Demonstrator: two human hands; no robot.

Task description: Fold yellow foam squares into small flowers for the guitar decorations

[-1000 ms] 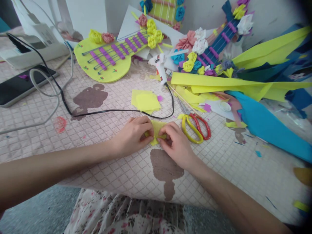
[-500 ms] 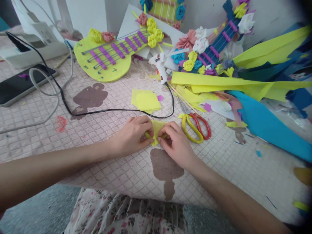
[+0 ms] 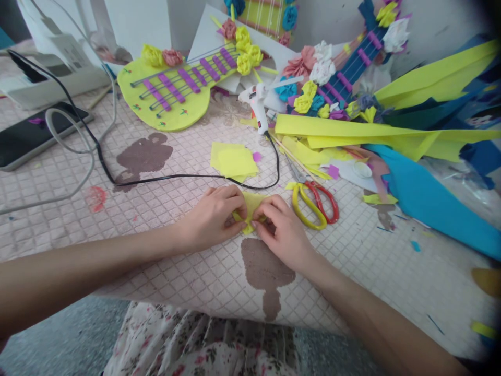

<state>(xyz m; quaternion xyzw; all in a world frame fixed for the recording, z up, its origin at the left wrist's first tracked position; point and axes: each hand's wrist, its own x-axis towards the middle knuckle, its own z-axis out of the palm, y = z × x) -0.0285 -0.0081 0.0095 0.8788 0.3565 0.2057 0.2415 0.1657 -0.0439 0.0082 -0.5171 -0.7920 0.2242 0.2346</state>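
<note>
A small piece of yellow crepe paper [image 3: 252, 202] lies between my hands, its near edge gathered and creased. My left hand [image 3: 219, 214] pinches its left side between thumb and fingers. On the other side, my right hand [image 3: 281, 223] pinches the right edge, thumb and fingertips close together. Parts of the paper are covered by my fingers. Just beyond my hands lies a stack of yellow paper squares [image 3: 237, 161]. Scissors [image 3: 313, 204] with one yellow and one red handle rest right of my right hand.
A white glue gun [image 3: 258, 107] stands farther back, its black cord [image 3: 172, 177] crossing the table. A yellow paper guitar [image 3: 168, 99] and a blue one [image 3: 354, 70] lie behind. Yellow paper strips [image 3: 352, 128] and blue paper [image 3: 434, 193] spread rightward. At left are a phone [image 3: 35, 133] and a power strip [image 3: 58, 83].
Both hands keep their pinch on the yellow paper, with only a very slight shift of the fingers. The things around them stay where they were.
</note>
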